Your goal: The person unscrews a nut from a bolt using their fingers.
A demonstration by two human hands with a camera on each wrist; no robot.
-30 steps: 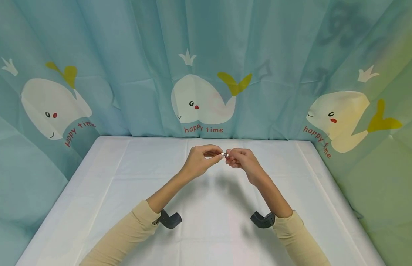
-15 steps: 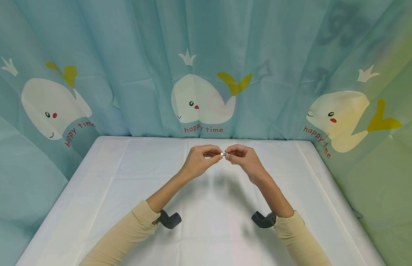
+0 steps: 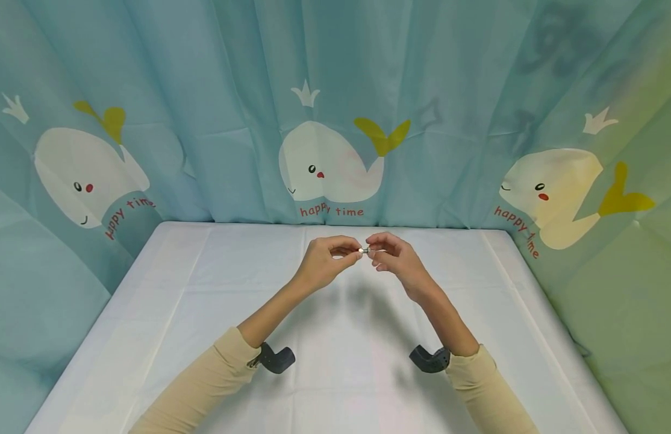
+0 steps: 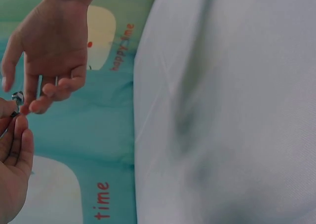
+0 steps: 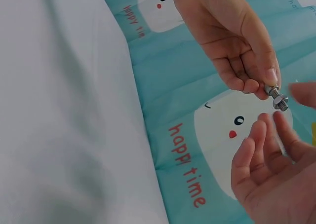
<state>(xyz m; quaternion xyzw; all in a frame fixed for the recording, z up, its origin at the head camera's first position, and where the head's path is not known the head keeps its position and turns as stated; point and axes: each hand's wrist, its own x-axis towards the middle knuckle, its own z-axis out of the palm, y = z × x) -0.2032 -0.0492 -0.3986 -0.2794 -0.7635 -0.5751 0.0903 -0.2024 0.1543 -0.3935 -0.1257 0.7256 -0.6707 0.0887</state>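
A small metal bolt with a nut threaded on its end is being held up in the air over the far middle of the white table, just in front of the whale-printed curtain; it is being pinched at its head end between the curled thumb and fingertips of the left hand; compared with a second ago, the right hand is being seen slightly turned, its knuckles now lifted and its fingers brought over the top of the nut, while the left hand is being kept almost exactly where it was; this is being read as a fresh grip in a turning motion, so the nut is probably being wound along the thread rather than pulled away, and the two pieces are judged to be joined already; in the right wrist view the right hand's fingers are being seen half open and relaxed around the nut, the tips close to it, though whether they are actually pressing on it at this instant cannot be told; by count, one bolt, one nut, two hands, two dark wrist cameras, one table and three whales on the curtain are being shown.
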